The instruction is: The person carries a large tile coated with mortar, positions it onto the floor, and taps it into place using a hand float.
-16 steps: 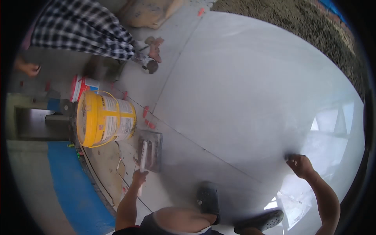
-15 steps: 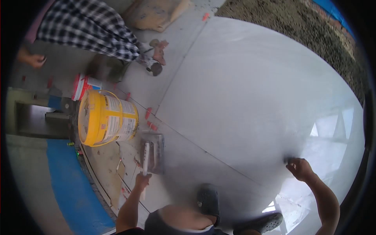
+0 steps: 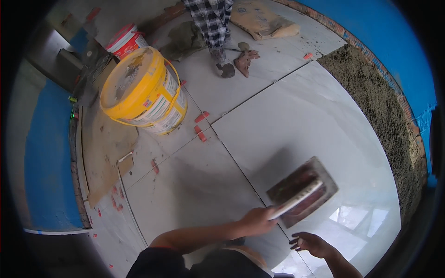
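The float (image 3: 290, 189) is risking a chip in the glossy tile (image 3: 306, 111), should its edge be landing first. The left hand (image 3: 258, 222) is gripping its pale handle (image 3: 297, 199), seemingly above the tile's near part; the right hand (image 3: 311, 244) is hovering nearby, fingers parted. The float is looking rectangular, dark and smeared.

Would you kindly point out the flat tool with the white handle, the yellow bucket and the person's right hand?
Flat tool (image 3: 300, 197): head view, middle of its white handle.
Yellow bucket (image 3: 147, 94): head view, upper part of its side.
Right hand (image 3: 312, 244): head view, back of the hand.
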Motion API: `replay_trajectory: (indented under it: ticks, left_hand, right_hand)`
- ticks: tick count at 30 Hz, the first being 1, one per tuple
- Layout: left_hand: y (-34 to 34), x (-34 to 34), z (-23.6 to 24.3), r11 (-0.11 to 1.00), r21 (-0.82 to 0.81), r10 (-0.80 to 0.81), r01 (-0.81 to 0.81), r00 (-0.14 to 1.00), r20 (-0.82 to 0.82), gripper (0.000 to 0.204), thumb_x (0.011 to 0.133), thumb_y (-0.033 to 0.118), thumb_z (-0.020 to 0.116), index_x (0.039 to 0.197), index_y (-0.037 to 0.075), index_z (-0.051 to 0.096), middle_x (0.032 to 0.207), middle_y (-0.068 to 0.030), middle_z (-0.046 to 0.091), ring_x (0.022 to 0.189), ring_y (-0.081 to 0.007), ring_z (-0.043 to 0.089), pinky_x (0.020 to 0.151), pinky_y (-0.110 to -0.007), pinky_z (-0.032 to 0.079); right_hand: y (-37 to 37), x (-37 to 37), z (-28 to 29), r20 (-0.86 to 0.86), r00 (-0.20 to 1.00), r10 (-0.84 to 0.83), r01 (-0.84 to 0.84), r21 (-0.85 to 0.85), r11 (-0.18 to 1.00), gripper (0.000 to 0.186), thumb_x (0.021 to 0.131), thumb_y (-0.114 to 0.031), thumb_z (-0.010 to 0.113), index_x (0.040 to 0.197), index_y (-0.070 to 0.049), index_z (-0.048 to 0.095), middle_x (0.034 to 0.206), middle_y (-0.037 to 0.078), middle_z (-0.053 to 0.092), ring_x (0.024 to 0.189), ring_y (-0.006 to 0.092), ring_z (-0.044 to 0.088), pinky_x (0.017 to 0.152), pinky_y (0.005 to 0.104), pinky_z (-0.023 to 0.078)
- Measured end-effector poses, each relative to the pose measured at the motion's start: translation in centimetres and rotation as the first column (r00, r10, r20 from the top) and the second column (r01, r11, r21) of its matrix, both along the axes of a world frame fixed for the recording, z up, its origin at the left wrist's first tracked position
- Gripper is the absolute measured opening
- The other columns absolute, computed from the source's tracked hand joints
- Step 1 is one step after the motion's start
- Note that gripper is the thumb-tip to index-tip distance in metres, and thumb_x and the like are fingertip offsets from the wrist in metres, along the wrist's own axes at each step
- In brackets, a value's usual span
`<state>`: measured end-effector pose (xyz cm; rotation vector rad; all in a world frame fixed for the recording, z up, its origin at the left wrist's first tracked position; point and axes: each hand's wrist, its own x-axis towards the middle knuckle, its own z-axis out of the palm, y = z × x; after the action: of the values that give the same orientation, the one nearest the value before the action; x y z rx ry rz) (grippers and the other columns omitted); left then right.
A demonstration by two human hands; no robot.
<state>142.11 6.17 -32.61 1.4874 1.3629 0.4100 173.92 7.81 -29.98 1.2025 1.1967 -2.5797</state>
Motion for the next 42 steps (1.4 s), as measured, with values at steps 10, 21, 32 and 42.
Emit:
replay_trajectory:
  ticks: [10, 21, 32, 42]
  left_hand:
    - [6.3, 11.5, -4.5, 0.881, -0.091, -0.447, 0.465, 0.879, 0.166, 0.046, 0.094, 0.035, 0.061, 0.114, -0.006, 0.057, 0.093, -0.0268, 0.068, 0.085, -0.0412, 0.07, 0.077, -0.05, 0.054]
    - [35.3, -7.9, -12.7, 0.777, 0.624, 0.458, -0.086, 0.757, -0.466, 0.088, 0.094, 0.053, 0.054, 0.152, -0.009, 0.029, 0.161, -0.0263, 0.025, 0.153, -0.0357, 0.018, 0.125, -0.048, 0.009]
    - [41.1, -10.8, -11.3, 0.826, 0.463, 0.556, -0.322, 0.599, -0.576, 0.093, 0.095, 0.057, 0.047, 0.153, -0.011, 0.022, 0.161, -0.0295, 0.021, 0.153, -0.0393, 0.013, 0.125, -0.049, 0.006]
    - [41.4, -11.4, -11.3, 0.836, 0.44, 0.541, -0.328, 0.631, -0.556, 0.092, 0.094, 0.055, 0.049, 0.152, -0.013, 0.025, 0.161, -0.0285, 0.023, 0.152, -0.0392, 0.016, 0.125, -0.05, 0.008]
  right_hand:
    - [1.1, -0.7, -3.1, 0.422, 0.614, -0.667, 0.789, -0.291, 0.542, 0.09, 0.097, -0.075, 0.03, 0.143, 0.0, 0.046, 0.126, 0.018, 0.061, 0.115, 0.0322, 0.059, 0.107, 0.0518, 0.042]
    - [6.6, 2.0, -3.5, 0.577, 0.274, -0.769, 0.7, 0.428, 0.571, 0.061, 0.095, -0.072, 0.046, 0.075, -0.015, 0.048, 0.054, 0.0, 0.041, 0.039, 0.0143, 0.04, 0.037, 0.0306, 0.036]
    - [24.3, 11.3, 10.9, 0.017, -0.178, -0.984, 0.521, 0.85, -0.079, 0.053, 0.097, -0.068, 0.049, 0.076, -0.02, 0.041, 0.051, -0.006, 0.034, 0.035, 0.0073, 0.032, 0.031, 0.0222, 0.025]
    - [29.3, -4.7, -6.3, 0.6, 0.076, -0.796, 0.832, 0.401, 0.382, 0.058, 0.098, -0.068, 0.045, 0.076, -0.014, 0.046, 0.052, -0.001, 0.036, 0.038, 0.0146, 0.037, 0.037, 0.0314, 0.034]
